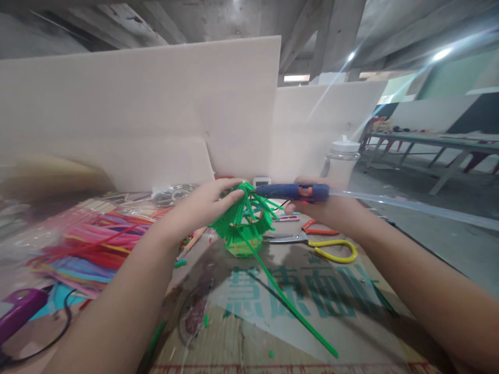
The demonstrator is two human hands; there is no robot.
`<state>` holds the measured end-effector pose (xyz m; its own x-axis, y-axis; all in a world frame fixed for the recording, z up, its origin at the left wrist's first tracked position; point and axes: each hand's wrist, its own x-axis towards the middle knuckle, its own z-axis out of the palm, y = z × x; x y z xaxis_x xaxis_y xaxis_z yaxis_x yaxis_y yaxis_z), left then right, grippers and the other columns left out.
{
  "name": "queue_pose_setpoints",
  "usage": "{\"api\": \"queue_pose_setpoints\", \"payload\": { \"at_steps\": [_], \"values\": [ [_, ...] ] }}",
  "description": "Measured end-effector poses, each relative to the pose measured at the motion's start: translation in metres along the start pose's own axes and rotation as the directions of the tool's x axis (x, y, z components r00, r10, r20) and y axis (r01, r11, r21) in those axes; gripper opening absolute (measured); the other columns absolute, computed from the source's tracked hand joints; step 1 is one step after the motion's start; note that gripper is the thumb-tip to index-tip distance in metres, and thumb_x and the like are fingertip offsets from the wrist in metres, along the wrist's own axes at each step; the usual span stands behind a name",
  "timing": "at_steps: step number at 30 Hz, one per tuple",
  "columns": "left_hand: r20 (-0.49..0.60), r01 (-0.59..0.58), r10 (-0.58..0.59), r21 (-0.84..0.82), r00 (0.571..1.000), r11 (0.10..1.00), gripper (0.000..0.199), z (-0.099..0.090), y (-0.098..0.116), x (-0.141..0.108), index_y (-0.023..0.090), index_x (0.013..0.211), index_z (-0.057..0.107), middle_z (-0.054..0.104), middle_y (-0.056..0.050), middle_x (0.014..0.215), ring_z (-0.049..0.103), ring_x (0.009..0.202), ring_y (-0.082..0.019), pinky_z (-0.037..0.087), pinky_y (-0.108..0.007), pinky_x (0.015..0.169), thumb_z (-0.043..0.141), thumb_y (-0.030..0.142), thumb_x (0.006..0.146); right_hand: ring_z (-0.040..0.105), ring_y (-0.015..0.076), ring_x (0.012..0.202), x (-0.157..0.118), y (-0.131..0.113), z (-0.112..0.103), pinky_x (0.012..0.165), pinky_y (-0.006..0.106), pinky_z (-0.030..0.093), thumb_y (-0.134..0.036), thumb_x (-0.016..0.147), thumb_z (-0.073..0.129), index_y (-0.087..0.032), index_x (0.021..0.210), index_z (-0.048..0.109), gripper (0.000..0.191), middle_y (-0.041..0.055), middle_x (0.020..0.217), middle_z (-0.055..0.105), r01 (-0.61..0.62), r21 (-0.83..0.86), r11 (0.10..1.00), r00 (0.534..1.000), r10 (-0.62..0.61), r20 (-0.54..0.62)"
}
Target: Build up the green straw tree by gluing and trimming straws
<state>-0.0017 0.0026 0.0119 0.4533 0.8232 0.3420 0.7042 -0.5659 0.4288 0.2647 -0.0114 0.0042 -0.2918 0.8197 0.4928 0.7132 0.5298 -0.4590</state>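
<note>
A small green structure made of pipe cleaners (237,221) stands on the board in front of me, cone-shaped at the top with a round base. My left hand (224,195) grips it near its peak, thumb and fingers closed on it. One long green pipe cleaner (292,301) slants from its side down toward the front right. My right hand (312,205) is wrapped round a blue glue gun (276,191), its nozzle pointing left at the peak of the structure. A clear glue stick (409,205) sticks out from the gun's rear to the right.
Yellow-handled scissors (333,250) and red-handled pliers (319,230) lie at right. Colourful pipe cleaners (93,244) are heaped at left, near a purple tool (23,311) with a black cord. A clear bottle (341,163) stands behind my right hand, and white panels (156,114) close off the back.
</note>
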Motion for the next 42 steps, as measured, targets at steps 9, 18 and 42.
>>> {"api": "queue_pose_setpoints", "payload": {
  "at_steps": [9, 18, 42],
  "values": [
    [-0.002, 0.005, -0.005, -0.049, 1.0, 0.999, 0.054, 0.0, -0.006, 0.0, 0.023, 0.136, 0.061, 0.069, -0.005, 0.129, 0.065, 0.113, -0.026, 0.049, -0.036, 0.101, 0.041, 0.056, 0.097, 0.061, 0.0172, 0.068, 0.012, 0.016, -0.016, 0.054, 0.027, 0.043, -0.051, 0.087, 0.059, -0.02, 0.094, 0.062, 0.032, 0.0052, 0.078, 0.071, 0.018, 0.261, 0.965, 0.996, 0.005, -0.089],
    [-0.014, 0.002, -0.003, -0.026, 1.0, 1.0, 0.053, 0.002, -0.006, 0.003, 0.025, 0.136, 0.061, 0.07, -0.004, 0.128, 0.066, 0.111, -0.026, 0.049, -0.036, 0.101, 0.041, 0.054, 0.097, 0.065, 0.0216, 0.072, 0.046, 0.096, 0.027, 0.06, 0.029, 0.048, -0.051, 0.08, 0.072, -0.015, 0.094, 0.075, 0.039, 0.0069, 0.077, 0.073, -0.395, -0.036, 0.918, 0.917, 0.397, 0.05],
    [-0.058, -0.048, 0.047, -0.015, 0.997, 0.999, 0.049, 0.003, -0.007, 0.002, 0.022, 0.134, 0.061, 0.067, -0.006, 0.133, 0.062, 0.121, -0.026, 0.045, -0.037, 0.106, 0.042, 0.048, 0.097, 0.061, 0.0203, 0.075, -0.03, 0.046, 0.038, 0.067, 0.03, 0.039, -0.047, 0.1, 0.042, -0.017, 0.075, 0.067, 0.045, 0.0076, 0.075, 0.068, -0.074, -0.324, 0.943, 0.988, 0.114, 0.105]
  ]
}}
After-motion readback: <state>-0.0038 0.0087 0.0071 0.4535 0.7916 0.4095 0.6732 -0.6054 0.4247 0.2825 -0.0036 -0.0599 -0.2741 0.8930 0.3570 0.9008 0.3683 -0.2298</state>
